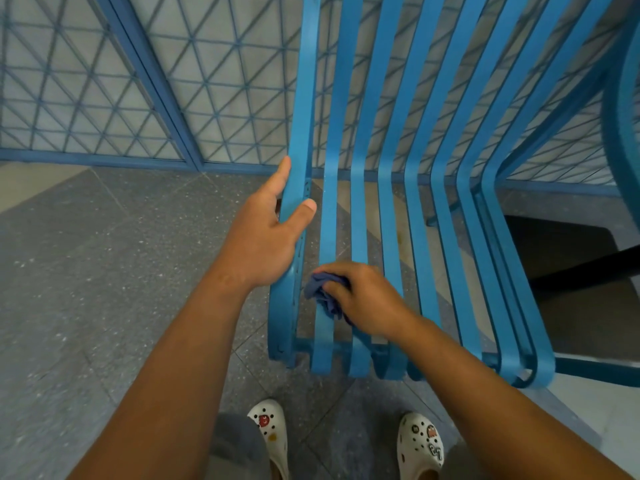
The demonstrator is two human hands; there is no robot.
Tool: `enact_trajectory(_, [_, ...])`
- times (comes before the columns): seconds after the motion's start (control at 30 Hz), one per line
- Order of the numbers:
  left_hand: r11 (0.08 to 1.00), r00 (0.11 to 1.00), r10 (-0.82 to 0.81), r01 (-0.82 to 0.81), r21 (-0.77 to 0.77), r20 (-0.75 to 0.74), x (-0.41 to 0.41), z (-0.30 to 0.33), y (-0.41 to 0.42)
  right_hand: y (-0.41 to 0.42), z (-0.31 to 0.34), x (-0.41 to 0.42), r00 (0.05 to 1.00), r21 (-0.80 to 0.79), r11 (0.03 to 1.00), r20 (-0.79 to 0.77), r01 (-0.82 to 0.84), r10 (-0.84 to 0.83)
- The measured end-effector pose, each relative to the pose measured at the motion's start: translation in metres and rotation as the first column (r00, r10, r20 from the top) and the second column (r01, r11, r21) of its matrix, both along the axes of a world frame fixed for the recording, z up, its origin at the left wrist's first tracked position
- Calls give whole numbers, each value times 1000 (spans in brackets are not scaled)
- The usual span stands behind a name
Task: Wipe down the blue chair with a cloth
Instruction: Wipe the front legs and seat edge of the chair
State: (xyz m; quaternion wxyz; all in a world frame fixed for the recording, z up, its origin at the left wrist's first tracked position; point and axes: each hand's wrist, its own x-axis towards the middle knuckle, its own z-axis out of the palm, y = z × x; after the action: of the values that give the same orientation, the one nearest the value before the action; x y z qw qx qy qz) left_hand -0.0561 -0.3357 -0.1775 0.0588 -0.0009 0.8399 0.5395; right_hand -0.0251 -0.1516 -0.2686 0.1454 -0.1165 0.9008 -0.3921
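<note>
Fingers (pixel 346 271) of right hand (pixel 367 299) curled tight round bunched dark-blue cloth (pixel 325 294), pressed onto seat slats near front edge of blue chair (pixel 388 188). Left hand (pixel 266 237) loosely wrapped round leftmost slat, thumb on top, fingers behind. Paint glossy, slightly scuffed.

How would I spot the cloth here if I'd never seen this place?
Find the blue chair of long slats. Near the seat's front edge, on the slats at its left side, the right hand presses a crumpled wad: the cloth. It is soft, wrinkled and darker, duller blue than the smooth slats.
</note>
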Motion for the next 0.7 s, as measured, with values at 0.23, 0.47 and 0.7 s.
enact_trajectory(0.23, [996,999,22,-26,86,49,4,8,-1,-13,72,36,971,-378,905,-54,196,-233])
enact_trajectory(0.47, [979,992,-20,-6,203,127,11,15,-6,-48,66,67,937,-492,843,-137,216,-320])
enact_trajectory(0.7, [990,993,-78,66,126,88,1,-2,-11,-2,66,49,997,-289,955,-4,71,-75])
